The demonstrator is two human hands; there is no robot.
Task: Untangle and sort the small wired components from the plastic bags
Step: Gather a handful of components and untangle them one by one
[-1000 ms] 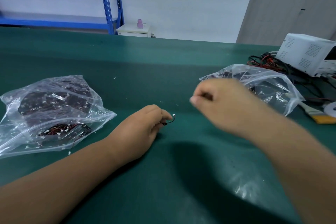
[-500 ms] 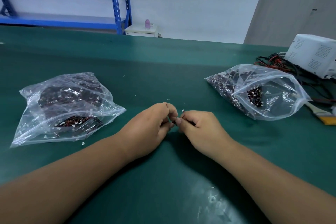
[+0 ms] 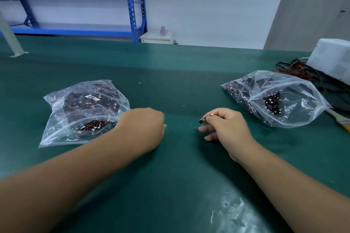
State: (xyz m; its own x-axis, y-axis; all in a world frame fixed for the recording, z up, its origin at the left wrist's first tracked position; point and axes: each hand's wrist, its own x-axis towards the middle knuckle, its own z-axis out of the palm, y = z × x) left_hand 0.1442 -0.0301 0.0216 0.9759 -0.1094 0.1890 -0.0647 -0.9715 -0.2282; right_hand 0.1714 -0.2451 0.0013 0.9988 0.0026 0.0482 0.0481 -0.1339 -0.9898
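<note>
My right hand point(image 3: 225, 128) pinches a small wired component point(image 3: 203, 120), a dark piece with a white connector, between thumb and forefinger just above the green mat. My left hand point(image 3: 144, 128) lies to the left with its back to me and its fingers curled under; what they hold, if anything, is hidden. A clear plastic bag point(image 3: 85, 111) full of dark wired components lies at the left, touching my left hand. A second bag point(image 3: 274, 98) with more components lies right of my right hand, its mouth gaping.
The green mat point(image 3: 174, 85) covers the table. A white instrument box point(image 3: 331, 58) and tangled red and black cables point(image 3: 291, 71) sit at the far right. A brush point(image 3: 339, 119) lies beside the right bag. Blue shelving point(image 3: 132, 5) stands behind.
My hands were together on the component and have drawn apart. The right hand now carries it to the right; the left has moved toward the left bag.
</note>
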